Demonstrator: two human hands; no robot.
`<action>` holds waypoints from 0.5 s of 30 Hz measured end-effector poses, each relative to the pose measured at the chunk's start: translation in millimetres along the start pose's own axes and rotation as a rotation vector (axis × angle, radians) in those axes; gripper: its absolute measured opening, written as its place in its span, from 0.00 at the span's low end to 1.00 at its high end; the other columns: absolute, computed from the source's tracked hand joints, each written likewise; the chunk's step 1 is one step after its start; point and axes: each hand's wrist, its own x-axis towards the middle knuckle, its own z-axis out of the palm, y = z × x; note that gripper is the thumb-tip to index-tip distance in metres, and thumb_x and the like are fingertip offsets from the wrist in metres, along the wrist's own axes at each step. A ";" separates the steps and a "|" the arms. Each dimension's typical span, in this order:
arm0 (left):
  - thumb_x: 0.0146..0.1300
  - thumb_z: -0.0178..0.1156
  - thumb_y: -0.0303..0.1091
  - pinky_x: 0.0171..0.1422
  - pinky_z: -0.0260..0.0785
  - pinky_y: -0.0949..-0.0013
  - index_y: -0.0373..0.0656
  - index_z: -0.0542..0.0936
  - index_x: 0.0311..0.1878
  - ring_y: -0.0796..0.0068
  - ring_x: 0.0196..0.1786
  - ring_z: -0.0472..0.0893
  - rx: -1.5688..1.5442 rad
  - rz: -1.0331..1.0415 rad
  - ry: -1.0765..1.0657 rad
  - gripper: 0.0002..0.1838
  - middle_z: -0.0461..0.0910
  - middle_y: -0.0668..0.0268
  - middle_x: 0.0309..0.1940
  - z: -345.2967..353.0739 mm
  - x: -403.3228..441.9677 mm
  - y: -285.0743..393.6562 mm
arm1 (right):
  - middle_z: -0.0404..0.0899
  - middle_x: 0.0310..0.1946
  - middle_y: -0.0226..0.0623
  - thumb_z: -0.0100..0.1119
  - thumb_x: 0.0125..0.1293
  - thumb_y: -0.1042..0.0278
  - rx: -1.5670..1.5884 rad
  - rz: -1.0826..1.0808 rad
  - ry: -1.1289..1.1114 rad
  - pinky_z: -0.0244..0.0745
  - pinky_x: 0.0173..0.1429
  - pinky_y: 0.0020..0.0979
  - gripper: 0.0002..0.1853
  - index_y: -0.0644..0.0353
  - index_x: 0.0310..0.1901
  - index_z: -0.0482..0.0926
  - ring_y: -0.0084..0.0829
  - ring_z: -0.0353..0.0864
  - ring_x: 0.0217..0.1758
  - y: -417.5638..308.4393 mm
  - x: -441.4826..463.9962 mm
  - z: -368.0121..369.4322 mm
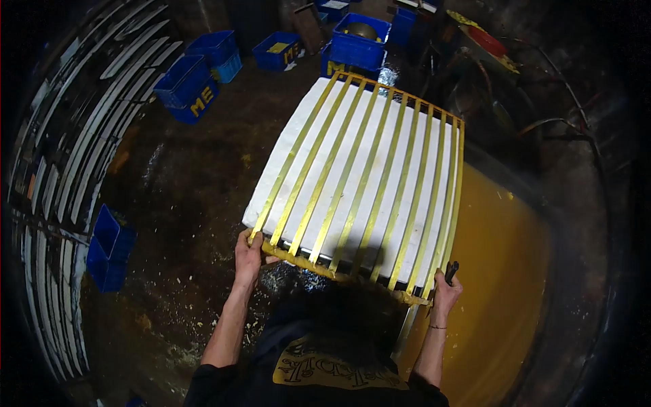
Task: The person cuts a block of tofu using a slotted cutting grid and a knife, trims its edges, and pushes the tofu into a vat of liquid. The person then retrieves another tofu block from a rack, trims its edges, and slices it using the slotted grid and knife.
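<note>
Left hand (248, 258) and right hand (446, 293) hold a rack (298, 260) at twelve o'clock, grip closed at its eight and five o'clock corners; uneven support could tip it toward the yellow vat (502, 271) at four.

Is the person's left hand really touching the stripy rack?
Touching. The head view shows it: the left hand grips the near left corner of the rack, with no gap between them.
</note>
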 end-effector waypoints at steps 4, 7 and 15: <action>0.71 0.57 0.36 0.44 0.77 0.69 0.33 0.71 0.56 0.73 0.43 0.76 0.089 0.013 0.011 0.18 0.75 0.60 0.45 -0.8 -12.3 20.3 | 0.70 0.21 0.22 0.60 0.68 0.63 -0.022 0.019 0.160 0.66 0.32 0.22 0.13 0.66 0.42 0.82 0.17 0.66 0.24 -18.6 -1.4 -13.3; 0.70 0.59 0.33 0.52 0.70 0.71 0.33 0.71 0.56 0.72 0.44 0.74 0.519 0.413 0.271 0.17 0.74 0.59 0.45 -20.2 -5.9 -3.1 | 0.73 0.24 0.29 0.48 0.75 0.56 0.204 -0.120 0.085 0.73 0.39 0.27 0.20 0.67 0.47 0.81 0.24 0.73 0.28 -77.3 -8.5 -73.4; 0.64 0.63 0.25 0.53 0.70 0.68 0.39 0.76 0.54 0.73 0.46 0.76 0.478 0.658 -0.808 0.15 0.78 0.61 0.44 110.3 -101.3 45.6 | 0.83 0.33 0.34 0.51 0.74 0.71 0.236 0.191 -0.442 0.77 0.44 0.26 0.11 0.66 0.49 0.81 0.23 0.82 0.36 -131.5 -108.5 -37.3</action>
